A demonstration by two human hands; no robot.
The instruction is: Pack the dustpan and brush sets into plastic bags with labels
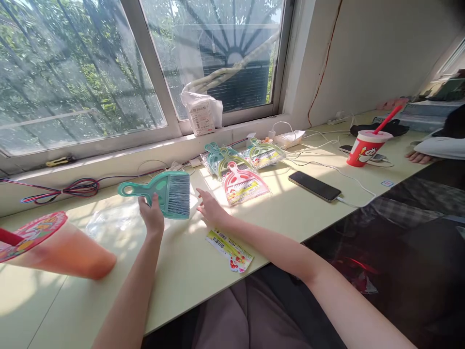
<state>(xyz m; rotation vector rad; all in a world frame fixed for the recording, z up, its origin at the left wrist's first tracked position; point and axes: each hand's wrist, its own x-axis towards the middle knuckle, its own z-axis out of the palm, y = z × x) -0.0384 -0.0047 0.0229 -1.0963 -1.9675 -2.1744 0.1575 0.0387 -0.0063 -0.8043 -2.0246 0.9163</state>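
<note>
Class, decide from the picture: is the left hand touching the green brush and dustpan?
Touching. The head view shows the left hand gripping the green brush and dustpan, one fingertip over the plastic.

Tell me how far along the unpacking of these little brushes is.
One green brush and dustpan look unwrapped, with a loose card and clear plastic lying on the table. The left hand holds that set; the right hand looks free. The bagged sets near the window, including the pink set, seem left to open.

Left hand (152, 214), right hand (212, 209) bare; forearms (286, 252) slender, bare; brownish-grey cloth (227, 322) over lap, softly creased.
</note>
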